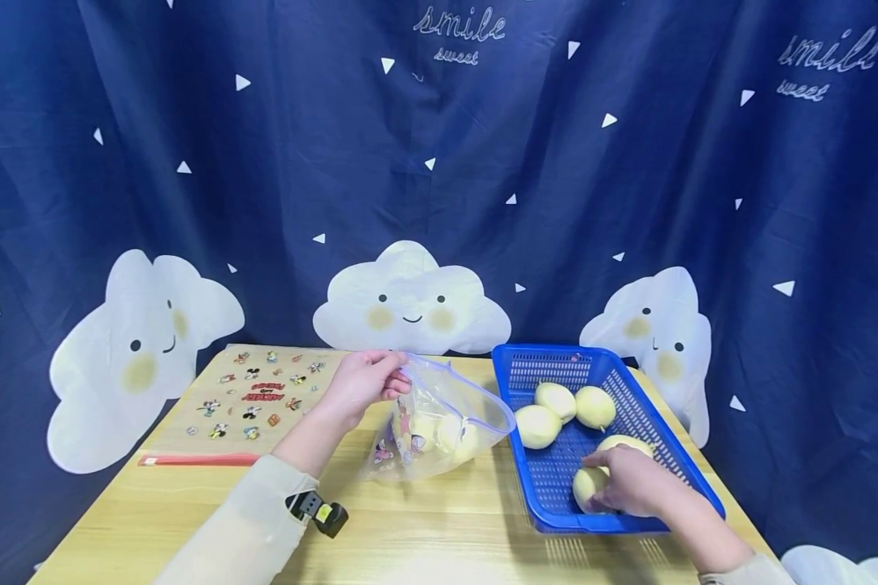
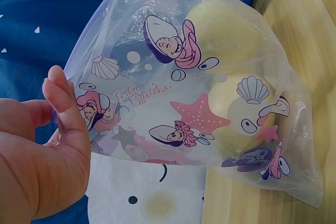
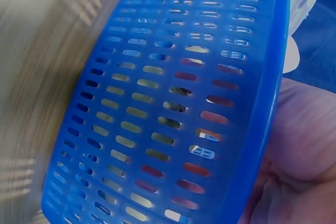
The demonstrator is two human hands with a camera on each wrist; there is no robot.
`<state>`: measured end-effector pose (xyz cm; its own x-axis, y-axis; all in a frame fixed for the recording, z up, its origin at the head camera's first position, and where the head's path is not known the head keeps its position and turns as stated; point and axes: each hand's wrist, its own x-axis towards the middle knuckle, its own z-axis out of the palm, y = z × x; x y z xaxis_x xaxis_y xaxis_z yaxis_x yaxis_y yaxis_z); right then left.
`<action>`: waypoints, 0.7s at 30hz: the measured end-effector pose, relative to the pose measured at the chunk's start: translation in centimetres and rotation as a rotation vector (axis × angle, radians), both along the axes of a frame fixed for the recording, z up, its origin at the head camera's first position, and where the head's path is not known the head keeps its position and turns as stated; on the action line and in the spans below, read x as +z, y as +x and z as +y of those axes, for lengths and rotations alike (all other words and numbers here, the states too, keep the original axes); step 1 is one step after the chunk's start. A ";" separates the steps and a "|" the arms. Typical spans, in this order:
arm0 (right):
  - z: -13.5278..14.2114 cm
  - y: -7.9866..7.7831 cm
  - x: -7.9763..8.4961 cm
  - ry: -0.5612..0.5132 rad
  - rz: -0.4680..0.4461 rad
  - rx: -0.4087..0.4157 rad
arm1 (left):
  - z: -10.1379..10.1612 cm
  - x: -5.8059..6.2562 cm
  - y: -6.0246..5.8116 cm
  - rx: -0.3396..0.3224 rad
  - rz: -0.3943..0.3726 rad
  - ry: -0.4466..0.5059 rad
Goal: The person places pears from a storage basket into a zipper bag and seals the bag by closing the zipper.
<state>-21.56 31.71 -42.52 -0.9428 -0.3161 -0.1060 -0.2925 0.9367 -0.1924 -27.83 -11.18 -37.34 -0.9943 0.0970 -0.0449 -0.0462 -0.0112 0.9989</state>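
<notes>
My left hand (image 1: 369, 383) pinches the rim of a clear zip bag (image 1: 426, 465) between thumb and fingers. The bag's mouth stands open toward the basket, and pale yellow pears (image 2: 236, 114) show through its printed plastic. Inside the blue basket (image 1: 556, 520), my right hand (image 1: 640, 483) grips a pale pear (image 1: 588, 487) near the front wall. Another pear (image 1: 625, 443) lies just behind that hand. In the right wrist view the basket wall hides the fingers, and only part of the right hand (image 3: 299, 135) shows beside the rim.
Three more pears (image 1: 556, 400) sit toward the back left of the basket. A flat printed bag with a red zip edge (image 1: 263, 398) lies on the wooden table (image 1: 402, 532) at the left. Behind the table hangs a dark blue curtain (image 1: 439, 187) with clouds.
</notes>
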 end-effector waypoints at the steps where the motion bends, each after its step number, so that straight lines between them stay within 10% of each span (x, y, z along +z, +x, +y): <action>1: 0.0 0.1 0.2 -0.003 -0.002 0.003 | 0.0 0.0 0.0 -0.002 0.000 0.000; 21: -1.6 0.6 4.6 -0.142 0.063 -0.120 | -0.1 0.2 0.1 0.000 -0.007 -0.019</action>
